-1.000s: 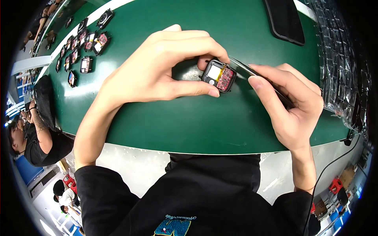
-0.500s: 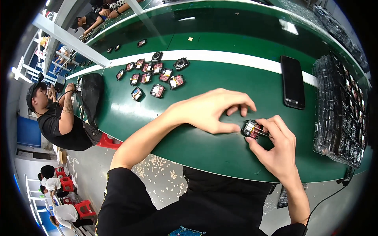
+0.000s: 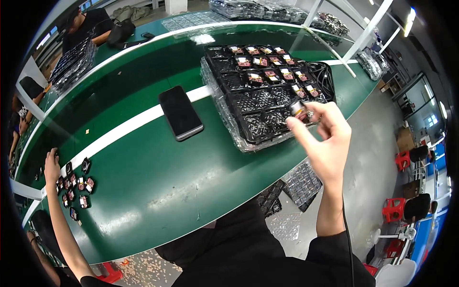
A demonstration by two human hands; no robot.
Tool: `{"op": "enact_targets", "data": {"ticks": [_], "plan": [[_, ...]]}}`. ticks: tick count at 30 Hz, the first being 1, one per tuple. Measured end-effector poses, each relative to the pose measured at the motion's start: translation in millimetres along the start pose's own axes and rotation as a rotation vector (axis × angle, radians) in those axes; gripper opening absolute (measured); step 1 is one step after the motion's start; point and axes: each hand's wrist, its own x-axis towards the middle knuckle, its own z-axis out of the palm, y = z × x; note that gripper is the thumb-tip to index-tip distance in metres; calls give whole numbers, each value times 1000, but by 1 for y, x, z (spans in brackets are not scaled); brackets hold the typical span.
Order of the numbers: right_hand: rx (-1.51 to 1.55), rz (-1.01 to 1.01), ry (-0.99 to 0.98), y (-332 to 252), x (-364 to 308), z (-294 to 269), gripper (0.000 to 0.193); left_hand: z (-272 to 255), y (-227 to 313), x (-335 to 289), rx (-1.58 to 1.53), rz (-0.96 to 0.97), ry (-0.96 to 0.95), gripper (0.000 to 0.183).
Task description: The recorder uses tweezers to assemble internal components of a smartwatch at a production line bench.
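My right hand (image 3: pixel 330 136) pinches a small square smartwatch module (image 3: pixel 299 111), blurred by motion, between thumb and fingers. It is above the near right part of a black compartment tray (image 3: pixel 248 131). Similar modules (image 3: pixel 260 61) with pink and white insides sit in the tray's far and right compartments; several nearer compartments hold none. Far to the left, my left arm is stretched out, and my left hand (image 3: pixel 51 167) has its fingertips closed at a dark watch module (image 3: pixel 57 152). Just beside that hand lies a loose cluster of modules (image 3: pixel 80 184) on the green table.
A black phone (image 3: pixel 180 114) lies left of the tray. Coiled black cable (image 3: pixel 321 76) rests behind the tray's right side. A white strip (image 3: pixel 119 134) crosses the green table (image 3: pixel 158 177). More trays (image 3: pixel 303 184) are on the floor. Another person (image 3: pixel 86 28) sits across the table.
The view has swung right. My right hand has carried a module over to the tray. My left hand has left that module and reached to the far-left modules.
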Motion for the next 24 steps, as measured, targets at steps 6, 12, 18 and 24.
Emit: {"op": "enact_targets", "data": {"ticks": [6, 12, 18, 24], "plan": [[-179, 145, 172, 87, 31, -36, 36, -17, 77, 13, -259, 88, 35, 35], [-78, 209, 110, 109, 22, -37, 38, -124, 315, -53, -533, 291, -52, 35], [305, 162, -13, 38, -7, -25, 31, -137, 422, -125, -676, 473, -357, 48], [624, 111, -842, -25, -53, 12, 34, -111, 452, -119, -543, 715, -192, 55]]}}
